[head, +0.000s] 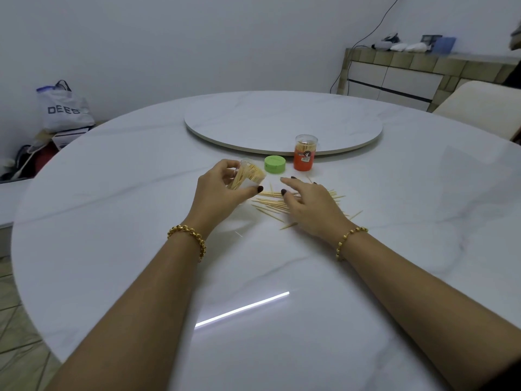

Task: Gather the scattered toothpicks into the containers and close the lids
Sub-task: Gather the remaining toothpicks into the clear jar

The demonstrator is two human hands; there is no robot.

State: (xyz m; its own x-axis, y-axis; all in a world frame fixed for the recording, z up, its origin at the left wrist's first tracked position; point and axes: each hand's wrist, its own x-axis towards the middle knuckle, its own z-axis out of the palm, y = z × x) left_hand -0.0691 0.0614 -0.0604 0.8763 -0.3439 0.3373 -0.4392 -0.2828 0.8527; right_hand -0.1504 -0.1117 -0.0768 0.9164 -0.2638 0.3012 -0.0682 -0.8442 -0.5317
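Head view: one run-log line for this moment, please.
left hand holds clear container | right hand open over toothpicks | green lid off

Scattered toothpicks (pixel 269 207) lie beside a tilted clear container (pixel 248 176), green lid (pixel 275 164) and upright orange container (pixel 304 155).

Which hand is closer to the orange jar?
Right. The right hand rests on the scattered toothpicks, just in front of the orange jar; the left hand holds the clear container farther left, past the green lid.
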